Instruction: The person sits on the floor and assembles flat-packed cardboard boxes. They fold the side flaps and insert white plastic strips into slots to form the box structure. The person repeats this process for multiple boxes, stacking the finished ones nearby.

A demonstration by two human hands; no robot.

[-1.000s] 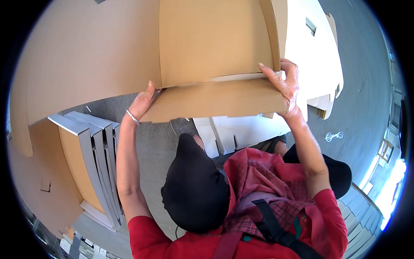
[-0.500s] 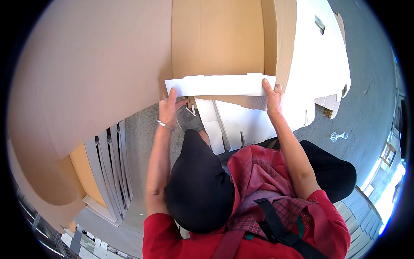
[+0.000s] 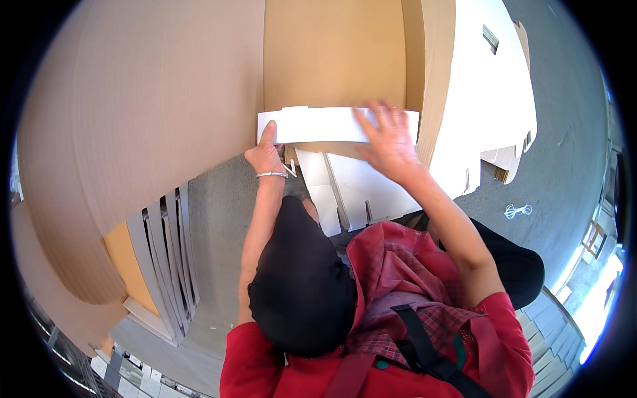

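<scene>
A long white cardboard strip (image 3: 318, 125) spans the near end of a brown cardboard panel (image 3: 335, 56), with a raised side wall (image 3: 424, 73) on its right. My left hand (image 3: 267, 150) grips the strip's left end, thumb on the white face and fingers out of sight behind it. Over the right part of the strip lies my right hand (image 3: 390, 140), open, its fingers spread and slightly blurred. Its palm is at the strip's near edge. Below the strip, several white cut cardboard pieces (image 3: 368, 189) show.
A large brown cardboard sheet (image 3: 139, 113) rises at the left. Upright grey boards (image 3: 169, 259) stand lower left. White cardboard (image 3: 494, 86) lies at the right, with a bundle of white string (image 3: 517, 211) on the grey floor (image 3: 564, 166). My bent knees are close below.
My right hand has let go of the strip's right end and moved left onto its face, fingers spread. The strip sits slightly farther away, still in my left hand.
</scene>
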